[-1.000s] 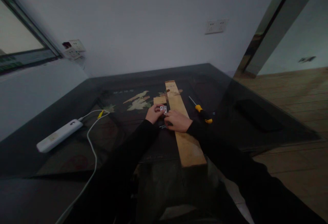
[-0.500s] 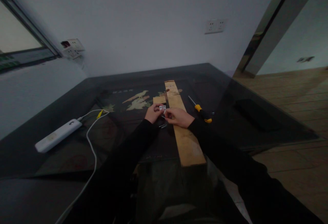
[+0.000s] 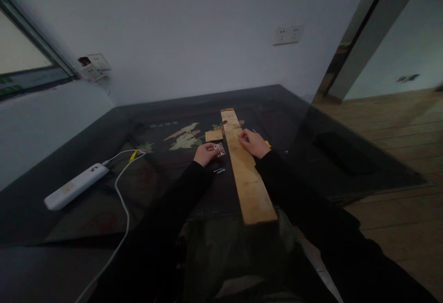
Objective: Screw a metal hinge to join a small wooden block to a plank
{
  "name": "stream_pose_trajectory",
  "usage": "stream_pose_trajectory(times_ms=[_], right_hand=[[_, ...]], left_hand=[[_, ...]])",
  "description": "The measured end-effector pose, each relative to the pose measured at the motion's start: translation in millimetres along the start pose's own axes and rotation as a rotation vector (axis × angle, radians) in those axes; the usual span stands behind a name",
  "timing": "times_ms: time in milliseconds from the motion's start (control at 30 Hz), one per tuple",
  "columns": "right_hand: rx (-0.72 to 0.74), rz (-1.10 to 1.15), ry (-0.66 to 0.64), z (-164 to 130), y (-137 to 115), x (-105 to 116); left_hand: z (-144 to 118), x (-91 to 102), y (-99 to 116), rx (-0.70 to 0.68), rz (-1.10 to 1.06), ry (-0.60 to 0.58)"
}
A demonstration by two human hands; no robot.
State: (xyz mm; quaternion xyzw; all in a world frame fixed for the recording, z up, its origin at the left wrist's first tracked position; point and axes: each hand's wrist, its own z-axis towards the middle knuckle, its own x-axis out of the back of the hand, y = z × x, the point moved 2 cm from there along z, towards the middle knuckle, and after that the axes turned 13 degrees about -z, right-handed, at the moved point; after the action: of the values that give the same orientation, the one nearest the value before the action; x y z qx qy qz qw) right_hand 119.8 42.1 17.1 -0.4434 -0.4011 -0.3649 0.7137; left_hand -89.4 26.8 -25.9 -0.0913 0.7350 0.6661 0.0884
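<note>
My left hand (image 3: pixel 206 153) pinches a small silver hinge (image 3: pixel 219 149) with holes in it, left of a long wooden board (image 3: pixel 254 190). Over the board's middle is my right hand (image 3: pixel 253 143), its fingers pressed together. Whatever they may hold is too small to make out. A few thin metal pieces, which look like screws (image 3: pixel 219 170), lie on the dark table below the hinge. Just beyond my left hand rests a small wooden block (image 3: pixel 213 135). My right hand mostly hides a yellow-handled screwdriver (image 3: pixel 267 144).
A white power strip (image 3: pixel 76 186) with a white cable (image 3: pixel 125 201) occupies the table's left side. Small shiny pieces (image 3: pixel 286 152) lie right of the screwdriver, and a dark flat object (image 3: pixel 341 153) is farther right. The board's near end overhangs the table's front edge.
My right hand has moved away from the hinge, to the right and farther back over the board, now covering much of the screwdriver. My left hand still holds the hinge, now more exposed.
</note>
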Motion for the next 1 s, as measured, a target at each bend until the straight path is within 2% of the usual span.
stream_pose_trajectory(times_ms=[233, 433, 533, 800, 1000], right_hand=[[-0.008, -0.042, -0.071, -2.2, -2.7, -8.5], [-0.070, -0.028, -0.086, -3.9, -7.0, -8.9], [-0.062, -0.043, -0.087, -3.7, -6.3, -10.3], [-0.047, -0.108, -0.120, -5.1, -8.5, -6.2], [-0.053, -0.081, -0.112, -7.3, -9.5, -0.8]], left_hand=[[2.0, -11.7, 2.4, -0.049, 0.053, -0.065], [-6.6, -29.9, 3.5, 0.031, -0.079, -0.230], [-9.6, -36.0, 1.9, 0.048, -0.105, -0.266], [-9.4, -37.1, -4.3, 0.058, -0.082, -0.302], [-12.1, -32.9, -0.1, 0.089, -0.048, -0.327]])
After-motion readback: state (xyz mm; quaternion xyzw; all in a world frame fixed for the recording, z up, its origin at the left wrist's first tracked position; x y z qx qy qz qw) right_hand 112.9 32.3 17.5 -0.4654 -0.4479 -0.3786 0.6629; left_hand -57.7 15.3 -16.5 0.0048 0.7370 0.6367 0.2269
